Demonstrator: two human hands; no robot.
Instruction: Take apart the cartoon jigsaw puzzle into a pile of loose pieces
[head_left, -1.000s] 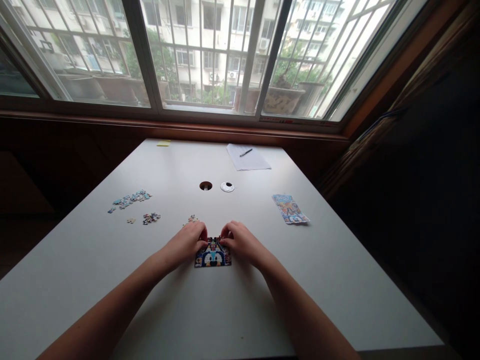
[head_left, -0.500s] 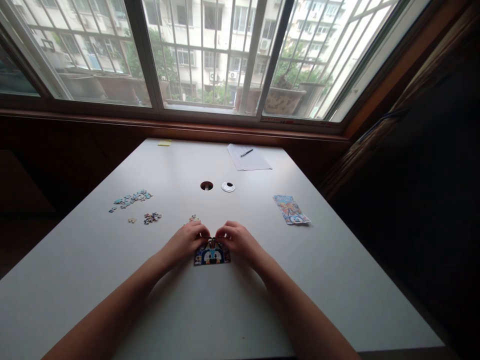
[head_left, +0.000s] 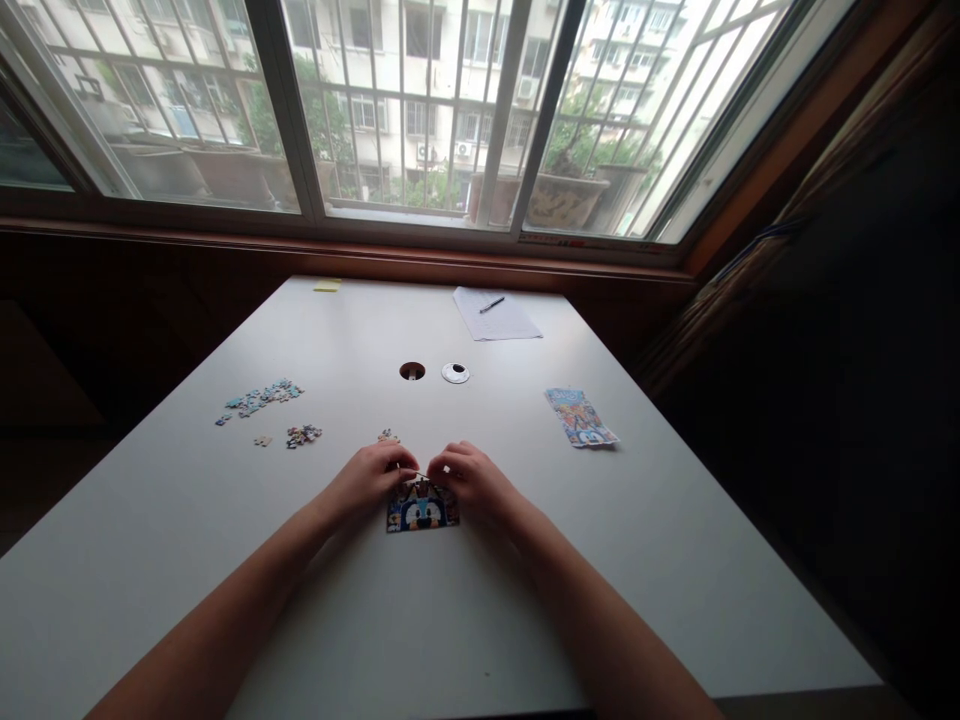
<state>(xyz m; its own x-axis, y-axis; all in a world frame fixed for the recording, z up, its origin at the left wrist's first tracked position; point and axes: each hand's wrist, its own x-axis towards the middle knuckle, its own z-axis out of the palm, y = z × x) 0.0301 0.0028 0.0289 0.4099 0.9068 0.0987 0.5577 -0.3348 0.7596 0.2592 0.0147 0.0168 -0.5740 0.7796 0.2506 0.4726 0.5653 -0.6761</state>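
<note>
A partly assembled jigsaw puzzle (head_left: 422, 515) with a blue and white cartoon face lies flat on the white table. At its upper edge my left hand (head_left: 379, 474) is closed in a pinch. My right hand (head_left: 466, 474) pinches opposite it, fingertips a few centimetres away. Between them stretches a thin, light-edged strip of puzzle pieces (head_left: 422, 475), slightly raised and seen nearly edge-on. My fingers hide most of it, so its shape cannot be made out. Just beyond my left hand, a few loose pieces (head_left: 388, 436) are partly covered.
Loose puzzle pieces lie in a larger pile (head_left: 264, 397) and a smaller pile (head_left: 303, 435) at left, with a single piece (head_left: 262, 441) nearby. A printed picture sheet (head_left: 580, 417) rests at right. Farther back are a cable hole (head_left: 412, 371), its cover (head_left: 455, 373), paper (head_left: 499, 320) and a pen (head_left: 492, 305).
Between my fingertips, the thin strip has come up and now shows its light edge above the puzzle. Both hands have otherwise hardly moved.
</note>
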